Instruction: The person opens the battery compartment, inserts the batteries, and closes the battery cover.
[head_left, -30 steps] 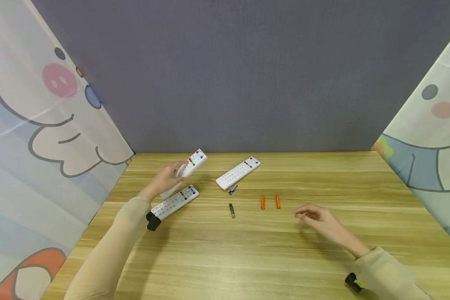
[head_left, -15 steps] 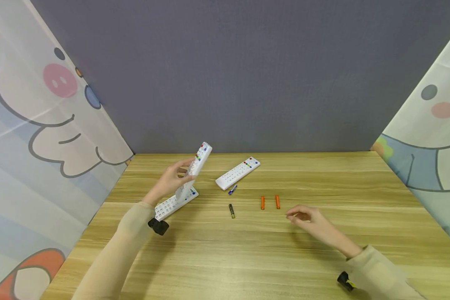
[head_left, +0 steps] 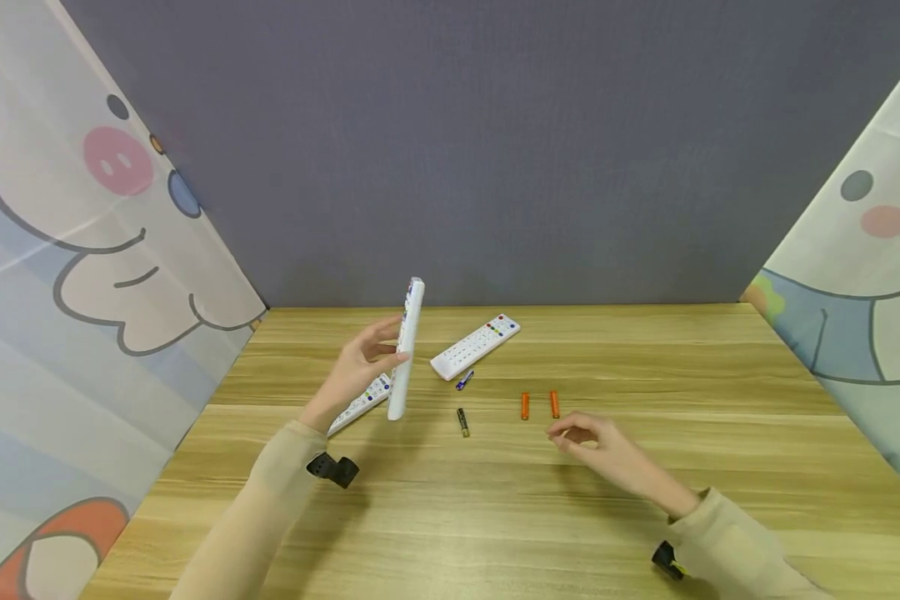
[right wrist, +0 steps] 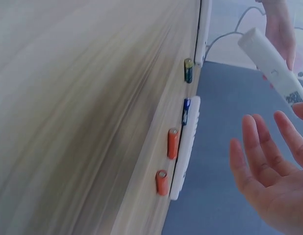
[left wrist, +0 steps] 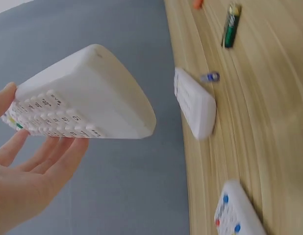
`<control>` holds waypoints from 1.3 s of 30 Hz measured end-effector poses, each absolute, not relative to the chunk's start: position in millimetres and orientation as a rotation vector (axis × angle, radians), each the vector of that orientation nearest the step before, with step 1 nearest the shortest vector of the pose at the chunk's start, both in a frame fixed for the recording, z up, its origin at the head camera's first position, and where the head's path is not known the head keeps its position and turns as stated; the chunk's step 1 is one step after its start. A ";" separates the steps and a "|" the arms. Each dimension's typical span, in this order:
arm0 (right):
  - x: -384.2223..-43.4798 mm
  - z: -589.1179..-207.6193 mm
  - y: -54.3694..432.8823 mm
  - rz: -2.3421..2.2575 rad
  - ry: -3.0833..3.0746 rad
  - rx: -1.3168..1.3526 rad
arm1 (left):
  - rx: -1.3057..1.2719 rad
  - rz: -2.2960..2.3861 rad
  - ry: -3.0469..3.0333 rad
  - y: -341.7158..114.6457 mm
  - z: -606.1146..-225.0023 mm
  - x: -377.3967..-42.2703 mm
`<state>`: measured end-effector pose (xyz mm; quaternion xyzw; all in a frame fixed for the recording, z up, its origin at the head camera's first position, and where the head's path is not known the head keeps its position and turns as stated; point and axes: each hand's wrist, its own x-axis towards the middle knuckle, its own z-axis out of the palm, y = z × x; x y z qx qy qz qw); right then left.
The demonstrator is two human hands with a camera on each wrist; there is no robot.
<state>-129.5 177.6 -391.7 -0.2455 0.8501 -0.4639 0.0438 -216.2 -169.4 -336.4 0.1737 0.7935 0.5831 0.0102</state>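
clearly, the left hand (head_left: pixel 358 363) grasps a white remote (head_left: pixel 407 350) and holds it raised above the wooden table (head_left: pixel 450 517), with the thumb on one side and the fingers on the other. this held remote stands almost upright, a little tilted, with its narrow edge seen from the head; its buttons face toward the left palm, and its smooth back faces the side of the right hand. below the left hand, partly hidden behind the wrist, a second remote (head_left: pixel 365 400) lies on the table with buttons up. to the right of the left hand, a third remote (head_left: pixel 476 347) lies also with buttons up, and a blue and white battery (head_left: pixel 465 380) is just beside its nearer end. the right hand (head_left: pixel 588 442) is released: its fingers are loosely bent and hold nothing. near its fingertips, a little farther and to the left, there are two orange batteries (head_left: pixel 554 405), lying apart from each other. more to the left of the right hand, between both hands, lies a dark battery (head_left: pixel 462 422) with a gold end. behind both hands rises a grey panel (head_left: pixel 450 150), and each sleeve carries a small black device (head_left: pixel 333 469).
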 end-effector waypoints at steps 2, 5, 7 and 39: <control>-129.0 -390.5 173.2 -1.420 2.587 -0.762 | 0.530 1.871 2.436 -165.8 -337.3 -213.2; -128.3 -388.0 166.3 -1.433 2.575 -0.784 | 0.531 1.952 2.367 -160.2 -338.4 -208.9; -128.0 -386.6 161.9 -1.445 2.571 -0.792 | 0.513 2.013 2.305 -156.5 -339.1 -206.4; -123.0 -377.4 106.0 -1.998 2.337 -0.717 | 0.145 2.615 1.651 -95.6 -339.5 -165.3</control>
